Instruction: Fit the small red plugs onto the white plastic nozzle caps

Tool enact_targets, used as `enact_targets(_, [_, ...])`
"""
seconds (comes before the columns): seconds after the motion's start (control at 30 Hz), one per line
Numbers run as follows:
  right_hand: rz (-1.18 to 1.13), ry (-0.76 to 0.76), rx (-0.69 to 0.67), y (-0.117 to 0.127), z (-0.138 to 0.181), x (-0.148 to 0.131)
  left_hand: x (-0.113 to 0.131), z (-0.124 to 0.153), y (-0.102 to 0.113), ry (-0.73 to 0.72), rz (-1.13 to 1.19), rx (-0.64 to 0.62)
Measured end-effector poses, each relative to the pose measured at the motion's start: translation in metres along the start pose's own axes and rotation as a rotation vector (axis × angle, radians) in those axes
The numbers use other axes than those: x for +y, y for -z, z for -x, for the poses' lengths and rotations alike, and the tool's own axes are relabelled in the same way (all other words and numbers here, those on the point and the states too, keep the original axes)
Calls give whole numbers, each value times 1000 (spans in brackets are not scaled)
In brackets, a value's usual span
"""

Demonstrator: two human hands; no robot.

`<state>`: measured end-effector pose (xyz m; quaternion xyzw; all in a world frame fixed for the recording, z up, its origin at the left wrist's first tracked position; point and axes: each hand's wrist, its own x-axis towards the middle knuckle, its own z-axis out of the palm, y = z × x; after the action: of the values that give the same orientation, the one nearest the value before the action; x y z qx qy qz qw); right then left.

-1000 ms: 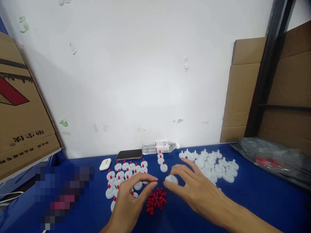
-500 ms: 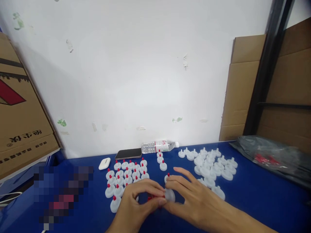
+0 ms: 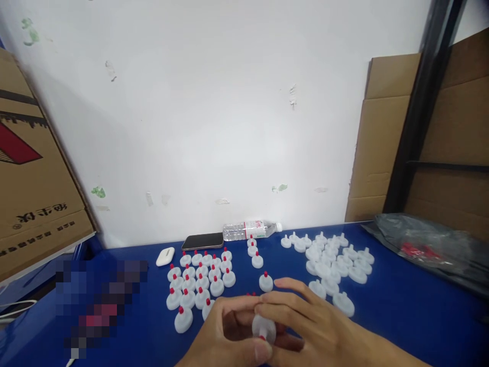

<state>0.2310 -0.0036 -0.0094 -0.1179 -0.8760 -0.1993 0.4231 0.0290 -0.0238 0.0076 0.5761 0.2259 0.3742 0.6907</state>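
Observation:
A translucent white nozzle cap (image 3: pixel 264 326) with a red tip is held between my two hands, low in the middle, its nozzle turned toward me. My left hand (image 3: pixel 217 334) grips it with the thumb against the red tip. From the right, my right hand (image 3: pixel 317 326) closes its fingers around the cap's base. Just beyond the fingers stands one red-tipped cap (image 3: pixel 266 283). Bits of red (image 3: pixel 251 294) show behind my fingertips, mostly hidden. Red-tipped caps (image 3: pixel 186 298) stand in rows to the left; caps with bare nozzles (image 3: pixel 323 270) are bunched to the right.
Against the wall lie a plastic bottle (image 3: pixel 244 231) and a phone (image 3: pixel 202 241), with a white case (image 3: pixel 165 257) beside them. A grey plastic bag (image 3: pixel 431 250) with red pieces lies at the right. A cardboard box (image 3: pixel 38 168) stands at the left of the blue table (image 3: pixel 141 316).
My hands have drawn slightly down toward me, and the held cap has turned so its red-tipped nozzle points my way. More of the left rows shows.

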Motion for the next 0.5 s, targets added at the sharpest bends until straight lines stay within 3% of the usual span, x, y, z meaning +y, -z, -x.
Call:
enact_targets(0.17, [14,84,-67,4,3,3,-2,-1,5,-26,-101,-50])
enact_targets(0.3, [-9,73,-7,8,-4,2,-6,0,8,-51,-129,-69])
enact_targets(0.4, [16,14,22,6,-6,5,-7,2,13,-53,-237,73])
enact_targets(0.5, [72,-40,-75,3,-2,14,-6,3,24,-44,-515,292])
